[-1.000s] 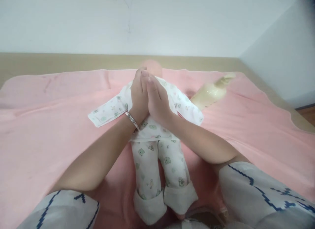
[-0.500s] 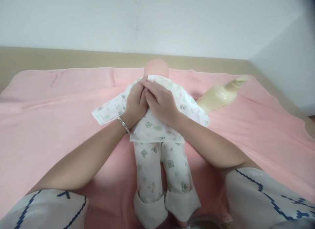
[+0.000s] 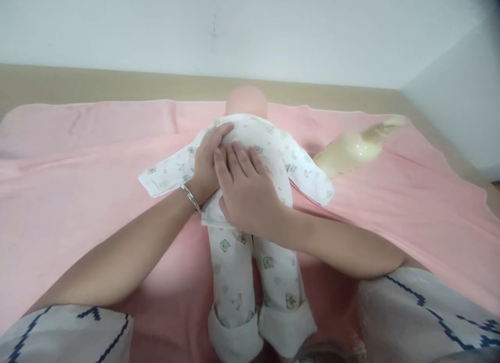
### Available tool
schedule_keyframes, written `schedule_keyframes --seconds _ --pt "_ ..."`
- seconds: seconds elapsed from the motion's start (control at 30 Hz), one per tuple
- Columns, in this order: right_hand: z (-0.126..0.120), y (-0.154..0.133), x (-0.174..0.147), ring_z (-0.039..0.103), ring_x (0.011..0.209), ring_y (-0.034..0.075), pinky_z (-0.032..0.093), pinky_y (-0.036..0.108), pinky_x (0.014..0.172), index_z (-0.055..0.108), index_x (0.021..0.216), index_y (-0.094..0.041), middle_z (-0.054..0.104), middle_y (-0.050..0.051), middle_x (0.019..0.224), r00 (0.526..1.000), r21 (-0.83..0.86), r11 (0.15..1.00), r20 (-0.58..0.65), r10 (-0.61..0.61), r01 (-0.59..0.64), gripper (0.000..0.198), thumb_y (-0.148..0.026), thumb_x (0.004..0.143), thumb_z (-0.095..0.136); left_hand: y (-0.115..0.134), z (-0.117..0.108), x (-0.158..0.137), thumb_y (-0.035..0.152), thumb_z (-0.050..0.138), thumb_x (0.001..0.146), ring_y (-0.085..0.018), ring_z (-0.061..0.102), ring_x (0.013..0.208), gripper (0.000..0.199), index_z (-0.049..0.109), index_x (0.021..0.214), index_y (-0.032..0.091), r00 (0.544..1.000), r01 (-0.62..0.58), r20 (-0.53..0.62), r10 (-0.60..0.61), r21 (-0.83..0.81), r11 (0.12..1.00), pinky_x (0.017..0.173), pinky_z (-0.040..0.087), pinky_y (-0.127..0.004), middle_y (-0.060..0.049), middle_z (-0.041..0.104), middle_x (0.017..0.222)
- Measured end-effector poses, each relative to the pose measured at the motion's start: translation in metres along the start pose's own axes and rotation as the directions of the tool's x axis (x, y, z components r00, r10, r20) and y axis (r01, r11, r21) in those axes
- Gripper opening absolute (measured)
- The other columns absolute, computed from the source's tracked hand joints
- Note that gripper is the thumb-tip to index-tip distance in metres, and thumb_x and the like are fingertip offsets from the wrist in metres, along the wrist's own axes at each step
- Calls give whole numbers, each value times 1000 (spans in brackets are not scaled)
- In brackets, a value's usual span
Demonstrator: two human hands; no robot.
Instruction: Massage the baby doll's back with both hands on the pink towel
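Note:
A baby doll in white pyjamas (image 3: pixel 269 261) printed with small green animals lies straight ahead, the round top of its head (image 3: pixel 246 100) showing at the far end. My right hand (image 3: pixel 250 188) lies flat across the middle of the pyjama top, fingers stretched and slightly apart. Beside it, my left hand (image 3: pixel 209 157) rests on the left side of the top. One finger of it is stretched towards the doll's neck; its other fingers are partly hidden. The right fingertips touch or overlap the left hand; I cannot tell which. A silver bangle (image 3: pixel 190 197) circles my left wrist.
Under the doll a pink blanket (image 3: pixel 78 196) is spread, slightly wrinkled. At the right lies a glossy pale yellow object (image 3: pixel 349 152) with a narrow end, partly behind the doll's sleeve. A tan surface edge (image 3: pixel 117 82) and a white wall (image 3: pixel 250 35) stand beyond.
My right hand has slid down towards me and uncurled from the cupped hands, now lying flat. My left hand has shifted slightly left. The doll stays in place.

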State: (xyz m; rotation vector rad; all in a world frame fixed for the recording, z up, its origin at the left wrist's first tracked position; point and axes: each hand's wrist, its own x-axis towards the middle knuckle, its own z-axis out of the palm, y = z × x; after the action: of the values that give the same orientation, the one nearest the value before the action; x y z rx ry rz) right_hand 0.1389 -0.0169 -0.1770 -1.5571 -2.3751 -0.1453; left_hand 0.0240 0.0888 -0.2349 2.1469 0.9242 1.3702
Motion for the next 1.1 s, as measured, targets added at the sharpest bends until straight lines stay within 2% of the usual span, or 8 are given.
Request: schedule_keyframes --seconds 0.17,0.3,0.4,0.5,0.63,0.77,0.97,1.1 --pt "-2 27 18 31 153 29 17 51 131 41 153 -2 41 14 159 999 115 993 51 6 -12 60 -19 95 37 -6 4 3 53 38 105 -20 63 121 41 58 129 26 999 1 -43 0 22 1000 108 55 -43 -3 67 130" --pt "-2 59 36 27 155 30 18 59 128 48 150 -17 40 3 161 996 176 981 62 67 -76 56 -22 95 38 -6 6 5 32 39 103 -20 62 122 35 57 131 25 999 40 -39 -37 73 997 109 54 -42 -3 66 132" --pt "0 69 41 28 154 32 23 57 126 49 149 -15 36 8 163 991 166 978 57 120 -128 56 -28 95 43 -1 5 6 19 41 95 -19 62 123 40 60 128 26 999 39 -32 -37 75 996 112 52 -41 -2 67 132" --pt "2 62 36 26 154 34 23 57 126 43 152 -10 32 13 164 982 128 974 44 182 -186 60 -29 96 43 0 5 6 16 40 92 -19 60 127 41 62 125 25 999 18 -30 -16 65 998 117 49 -41 -1 67 134" --pt "0 36 19 22 155 38 17 63 126 41 152 -3 30 19 164 994 51 993 27 105 -106 61 -28 97 41 -4 5 3 30 36 102 -19 61 127 34 60 126 26 1000 -14 -22 16 83 996 117 49 -42 -2 66 134" --pt "-4 22 10 23 155 37 16 63 127 42 149 4 31 23 163 999 18 1000 48 24 -25 61 -28 98 38 -6 3 0 46 29 107 -21 56 134 42 56 132 26 997 -77 15 75 103 992 121 46 -45 -4 61 141" --pt "-4 46 23 25 155 30 16 58 129 49 149 -12 35 10 164 997 126 990 59 56 -63 55 -25 96 38 -5 4 -2 40 31 106 -20 60 129 39 56 132 25 997 -68 -33 72 105 992 116 50 -42 -6 65 134" --pt "0 67 30 21 156 32 19 63 125 46 151 -20 29 9 166 989 164 976 58 135 -143 55 -28 97 40 -7 5 -5 30 36 103 -20 58 132 37 58 132 25 996 -65 -56 72 117 991 118 48 -43 -6 64 138"
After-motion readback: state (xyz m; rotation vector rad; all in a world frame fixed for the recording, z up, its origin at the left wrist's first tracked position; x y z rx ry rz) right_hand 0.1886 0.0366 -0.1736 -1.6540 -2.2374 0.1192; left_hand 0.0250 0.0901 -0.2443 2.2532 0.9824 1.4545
